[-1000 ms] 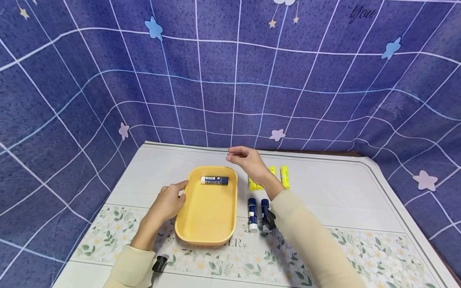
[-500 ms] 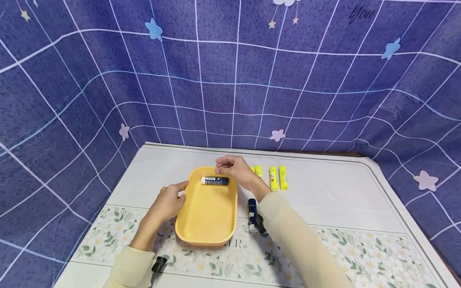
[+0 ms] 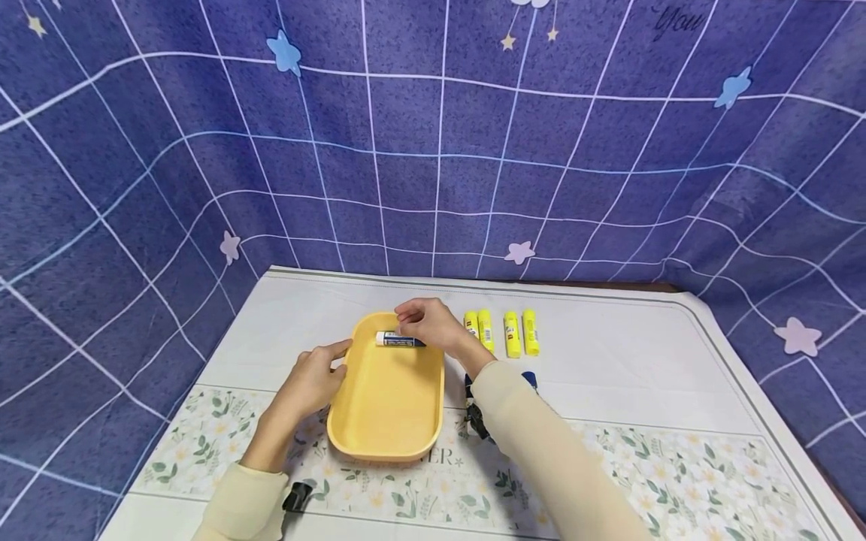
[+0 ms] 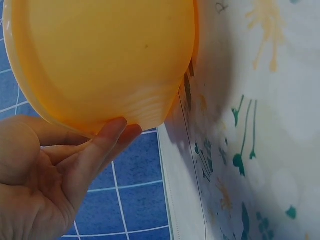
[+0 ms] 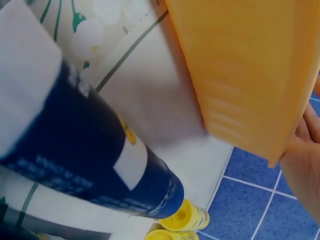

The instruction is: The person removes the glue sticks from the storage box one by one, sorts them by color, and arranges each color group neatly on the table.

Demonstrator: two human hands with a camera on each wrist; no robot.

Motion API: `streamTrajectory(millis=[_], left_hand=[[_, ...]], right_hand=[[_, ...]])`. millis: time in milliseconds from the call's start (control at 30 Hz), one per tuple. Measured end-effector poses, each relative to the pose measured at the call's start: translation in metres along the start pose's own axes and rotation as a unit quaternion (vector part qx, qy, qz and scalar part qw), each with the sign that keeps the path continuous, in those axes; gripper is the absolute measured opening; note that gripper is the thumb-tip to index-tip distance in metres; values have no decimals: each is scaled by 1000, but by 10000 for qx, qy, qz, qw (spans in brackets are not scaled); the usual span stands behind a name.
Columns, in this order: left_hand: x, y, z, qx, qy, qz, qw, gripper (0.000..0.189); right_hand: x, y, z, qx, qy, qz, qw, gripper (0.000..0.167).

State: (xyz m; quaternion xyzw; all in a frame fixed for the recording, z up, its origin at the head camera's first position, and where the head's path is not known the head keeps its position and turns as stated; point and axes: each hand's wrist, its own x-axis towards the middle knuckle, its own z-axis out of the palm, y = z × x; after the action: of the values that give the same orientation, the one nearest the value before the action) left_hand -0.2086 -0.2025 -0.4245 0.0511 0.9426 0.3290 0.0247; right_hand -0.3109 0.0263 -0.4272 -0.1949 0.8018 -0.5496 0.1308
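A yellow tray (image 3: 386, 406) stands on the table at centre. My left hand (image 3: 313, 382) pinches its left rim; the left wrist view shows the thumb and fingers (image 4: 112, 132) on the edge. Inside the tray, near its far end, lies a blue-and-white glue stick (image 3: 389, 340). Above it is my right hand (image 3: 431, 324), its curled fingertips overlapping the stick's upper side and part of its blue end. Whether they pinch it is hidden. In the right wrist view, that hand (image 5: 302, 160) is cut off behind the tray's edge.
Several yellow glue sticks (image 3: 512, 334) lie right of the tray at the back. Nearer, two blue glue sticks (image 3: 530, 378) are partly covered by the right sleeve; one blue stick (image 5: 95, 135) looms close in the right wrist view. A purple curtain (image 3: 433, 150) hangs behind the table.
My right hand has moved left and slightly nearer, from beside the tray's far right corner to over the glue stick inside. The left hand keeps its place on the rim.
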Motion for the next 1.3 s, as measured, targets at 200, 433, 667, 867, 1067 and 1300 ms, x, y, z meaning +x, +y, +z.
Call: streamTrajectory(millis=[200,433,667,867,1067,1300], left_hand=[[0,0,0,-3,-25,25,10000,51],[1,-1,0,47,-34,-45,10000,51],[-1,0,0,53,-53,-95,9999,52],[-1,-1,-1,84,-8,22,10000,51],[1,-11,-3,-428,-82,118,9990,51],[2,-16,-5,-995,-177,-36,9949,51]], right_hand=[[4,1,4,-490,96,93,9987,37],[9,-3,15,-1465,148,-51,9891,36],[9,-2,28,-3012,192,-290,9529,21],[8,-5,37,-3908,275,-133,9200,25],[6,-2,38,-4198,182,-8,9074,37],[6,-1,40,-3946,207,-124,9186,34]])
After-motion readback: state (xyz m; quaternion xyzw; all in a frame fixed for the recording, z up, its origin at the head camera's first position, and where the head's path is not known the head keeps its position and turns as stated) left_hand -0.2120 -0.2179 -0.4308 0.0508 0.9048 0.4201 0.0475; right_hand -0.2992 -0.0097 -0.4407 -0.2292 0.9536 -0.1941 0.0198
